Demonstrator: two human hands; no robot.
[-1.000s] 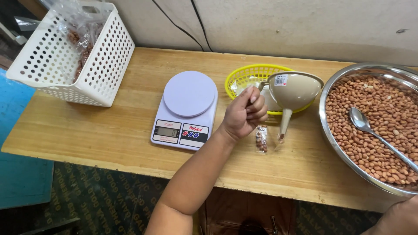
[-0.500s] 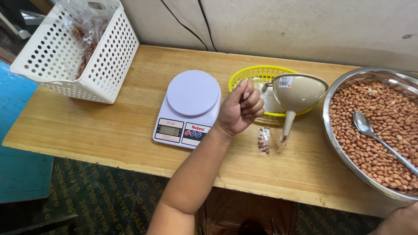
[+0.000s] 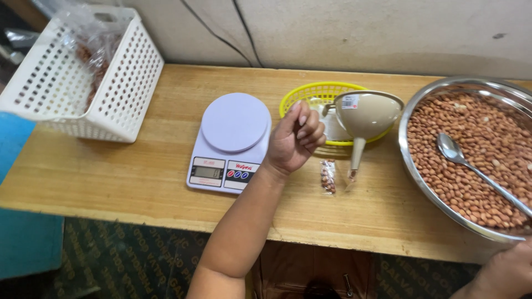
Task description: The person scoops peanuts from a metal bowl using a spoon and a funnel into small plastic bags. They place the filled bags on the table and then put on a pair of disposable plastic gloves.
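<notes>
My left hand [image 3: 293,141] is curled into a fist above the table, between the white digital scale [image 3: 230,141] and the yellow basket [image 3: 310,94]. I cannot see anything inside the fist. A beige funnel [image 3: 366,116] leans on the basket with its spout on the table. Next to the spout lies a small clear packet of peanuts [image 3: 328,176]. My right hand [image 3: 499,274] shows only partly at the bottom right, against the rim of the steel bowl [image 3: 421,182], which is full of peanuts and has a metal spoon [image 3: 471,169] in it.
A white perforated basket [image 3: 127,94] with bags of peanuts [image 3: 91,55] stands at the back left of the wooden table [image 3: 111,177]. A wall runs along the back edge. A blue surface lies lower, off the table's left end.
My left fist stays beside the yellow basket, shifted only slightly. The scale, funnel, packet and bowl have not moved.
</notes>
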